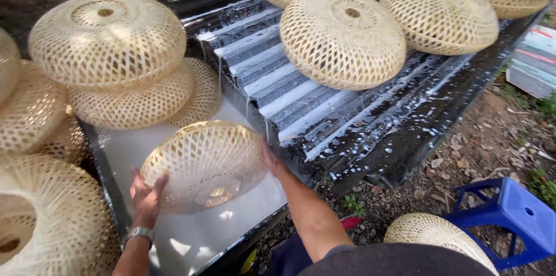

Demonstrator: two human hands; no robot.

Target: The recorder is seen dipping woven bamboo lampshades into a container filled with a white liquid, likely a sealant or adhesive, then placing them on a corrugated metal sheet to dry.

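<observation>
A round woven bamboo shade [205, 163] is tilted over a trough of milky white liquid [191, 235], its open centre facing me. My left hand [146, 195], a watch on the wrist, presses against its left rim. On the opposite side my right hand [269, 159] grips the right rim. Both hands hold the shade between them, its lower edge near or in the liquid.
Several dry woven shades [107, 38] are stacked at the left. More wet shades [341, 35] drain on a black corrugated sheet [370, 131] streaked with white. A blue plastic stool [509, 218] and another shade [434, 235] stand on the dirt ground at right.
</observation>
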